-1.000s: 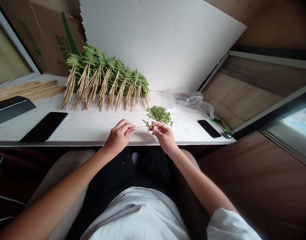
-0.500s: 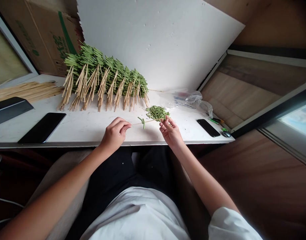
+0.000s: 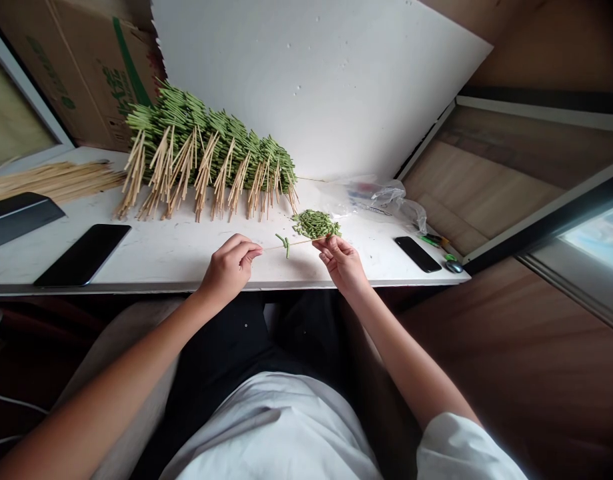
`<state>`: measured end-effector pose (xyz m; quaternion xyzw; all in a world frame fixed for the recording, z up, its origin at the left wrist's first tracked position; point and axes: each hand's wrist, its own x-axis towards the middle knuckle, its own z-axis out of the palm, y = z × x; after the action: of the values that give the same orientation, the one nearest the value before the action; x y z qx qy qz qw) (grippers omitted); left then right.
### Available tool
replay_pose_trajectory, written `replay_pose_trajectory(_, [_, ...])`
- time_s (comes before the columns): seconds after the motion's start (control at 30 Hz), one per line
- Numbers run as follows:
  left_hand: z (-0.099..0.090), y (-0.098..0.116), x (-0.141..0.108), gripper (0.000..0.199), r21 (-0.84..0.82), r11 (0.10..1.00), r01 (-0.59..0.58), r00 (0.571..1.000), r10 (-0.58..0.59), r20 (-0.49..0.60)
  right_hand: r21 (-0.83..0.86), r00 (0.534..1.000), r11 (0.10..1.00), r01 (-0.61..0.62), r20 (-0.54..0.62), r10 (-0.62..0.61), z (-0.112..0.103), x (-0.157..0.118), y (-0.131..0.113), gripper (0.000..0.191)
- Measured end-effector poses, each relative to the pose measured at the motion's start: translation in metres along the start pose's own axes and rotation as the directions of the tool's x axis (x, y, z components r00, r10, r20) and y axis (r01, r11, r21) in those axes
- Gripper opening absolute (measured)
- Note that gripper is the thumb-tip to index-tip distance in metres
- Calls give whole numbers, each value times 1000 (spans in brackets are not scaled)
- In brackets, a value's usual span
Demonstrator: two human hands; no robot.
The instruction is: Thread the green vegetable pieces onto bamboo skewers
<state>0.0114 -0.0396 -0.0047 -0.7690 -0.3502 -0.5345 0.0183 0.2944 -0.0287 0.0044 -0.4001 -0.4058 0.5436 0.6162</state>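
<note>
Above the tabletop (image 3: 161, 260), a skewer (image 3: 303, 241) runs from left fingers (image 3: 247, 251) to right fingers (image 3: 335, 245).

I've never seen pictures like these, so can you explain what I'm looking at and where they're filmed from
There's no machine here: a camera worn on someone's head looks forward and down at their own bare left hand and right hand. The left pinches a thin stick carrying short green pieces; the right pinches near its other end, though whether it also holds a piece is unclear. On the white table lie a pile of loose green cuttings, a big stack of green-loaded sticks, bare sticks and a dark phone.
</note>
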Motion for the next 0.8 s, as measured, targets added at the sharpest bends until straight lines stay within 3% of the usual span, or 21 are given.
replay_pose_trajectory(0.8, [-1,-3,-2,22,30,998,-56,998,56,2,-135,995,986,96,2,-96,3,-6,2,34])
